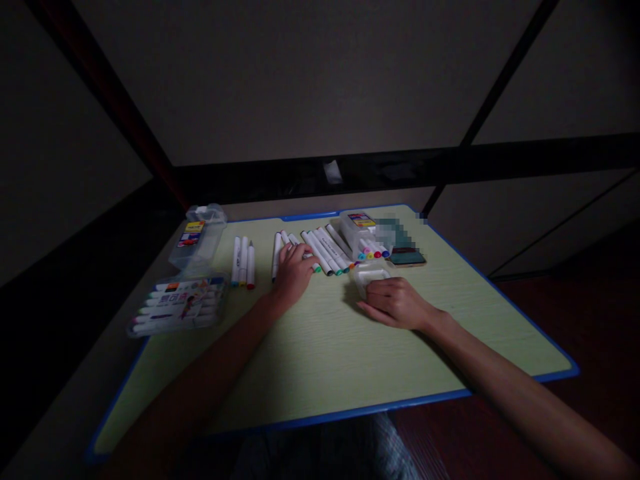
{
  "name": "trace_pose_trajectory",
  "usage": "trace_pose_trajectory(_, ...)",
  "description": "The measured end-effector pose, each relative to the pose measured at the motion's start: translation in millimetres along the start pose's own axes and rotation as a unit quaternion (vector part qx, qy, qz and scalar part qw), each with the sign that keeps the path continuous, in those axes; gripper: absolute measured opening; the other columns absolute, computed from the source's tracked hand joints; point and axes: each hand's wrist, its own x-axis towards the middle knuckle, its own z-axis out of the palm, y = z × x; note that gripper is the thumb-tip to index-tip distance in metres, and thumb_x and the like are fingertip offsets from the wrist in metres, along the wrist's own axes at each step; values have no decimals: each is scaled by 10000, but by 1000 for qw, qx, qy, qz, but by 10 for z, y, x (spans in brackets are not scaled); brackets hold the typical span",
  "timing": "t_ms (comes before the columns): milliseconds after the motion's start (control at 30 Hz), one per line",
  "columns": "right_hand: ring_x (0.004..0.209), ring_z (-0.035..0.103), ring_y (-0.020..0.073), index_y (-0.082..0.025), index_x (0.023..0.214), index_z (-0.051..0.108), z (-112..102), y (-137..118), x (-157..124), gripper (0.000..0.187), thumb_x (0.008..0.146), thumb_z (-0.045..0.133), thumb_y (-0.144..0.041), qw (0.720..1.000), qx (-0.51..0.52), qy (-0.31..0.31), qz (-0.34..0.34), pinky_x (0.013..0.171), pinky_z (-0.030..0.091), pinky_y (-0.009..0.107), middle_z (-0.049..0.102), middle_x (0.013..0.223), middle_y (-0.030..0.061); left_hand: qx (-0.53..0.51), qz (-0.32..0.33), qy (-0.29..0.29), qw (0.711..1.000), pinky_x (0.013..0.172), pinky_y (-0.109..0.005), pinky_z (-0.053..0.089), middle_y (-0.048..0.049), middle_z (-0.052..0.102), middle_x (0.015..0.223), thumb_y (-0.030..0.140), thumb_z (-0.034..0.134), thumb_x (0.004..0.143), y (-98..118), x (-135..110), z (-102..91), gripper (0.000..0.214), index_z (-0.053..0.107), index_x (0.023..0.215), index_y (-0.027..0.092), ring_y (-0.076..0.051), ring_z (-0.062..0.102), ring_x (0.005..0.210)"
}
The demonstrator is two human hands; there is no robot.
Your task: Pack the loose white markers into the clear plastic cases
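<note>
My left hand (295, 272) is over a row of white markers (325, 252) in the middle of the table. Its fingers are curled round a marker (316, 267) whose green end shows beside them. My right hand (397, 303) is closed at the near edge of a clear plastic case's lid (369, 272), its fingertips partly hidden. The case (353, 237) lies on its side behind, with several markers (373, 253) inside, coloured ends facing me. To the left of my left hand lie three more markers (243, 262), apart from the row.
A second clear case (196, 243) stands open at the table's back left. Before it, a flat clear pack of markers (177, 305) overhangs the left edge. A dark green phone-like object (407, 257) lies right of the case. The table (325, 360) has a blue rim; a wall rises behind.
</note>
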Motion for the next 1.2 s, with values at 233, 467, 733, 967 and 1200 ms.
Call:
trace_pose_trajectory(233, 514, 440, 99, -171, 572, 517, -11, -4, 7, 339, 893, 425, -226, 1000, 2, -7, 1, 531, 313, 249, 501, 520, -10, -44, 37, 35, 998, 1032, -466, 275, -23, 667, 978, 88, 539, 794, 3, -9, 0, 177, 637, 889, 201, -166, 589, 959)
trace_pose_trajectory(467, 509, 426, 103, -176, 565, 516, -1, 1, -2, 343, 891, 425, -231, 1000, -9, -7, 1, 528, 316, 253, 493, 521, -10, -67, 53, 58, 995, 1056, -470, 266, -27, 692, 986, 96, 511, 816, 13, -6, -3, 183, 629, 917, 192, -152, 614, 966)
trace_pose_trajectory(733, 555, 420, 119, -177, 592, 512, -42, 3, 20, 295, 875, 449, -235, 998, -33, 11, 44, 554, 315, 251, 511, 574, 8, -57, 54, 58, 995, 1046, -468, 285, -30, 692, 973, 104, 518, 812, 23, -5, -16, 170, 627, 909, 191, -155, 620, 948)
trace_pose_trajectory(967, 718, 472, 179, -151, 763, 553, -42, 65, 4, 246, 864, 433, -341, 982, -96, -61, 151, 645, 316, 295, 578, 759, 77, -57, 46, 48, 996, 1046, -470, 281, -28, 690, 965, 109, 513, 811, 20, -2, -8, 174, 634, 897, 200, -154, 619, 935)
trace_pose_trajectory(1200, 696, 476, 161, -165, 679, 551, -15, 48, 11, 318, 888, 410, -360, 986, -60, -109, 115, 659, 279, 303, 561, 705, 48, -56, 41, 34, 997, 1044, -472, 283, -29, 687, 969, 103, 509, 806, 20, 2, -13, 187, 634, 903, 202, -158, 612, 944)
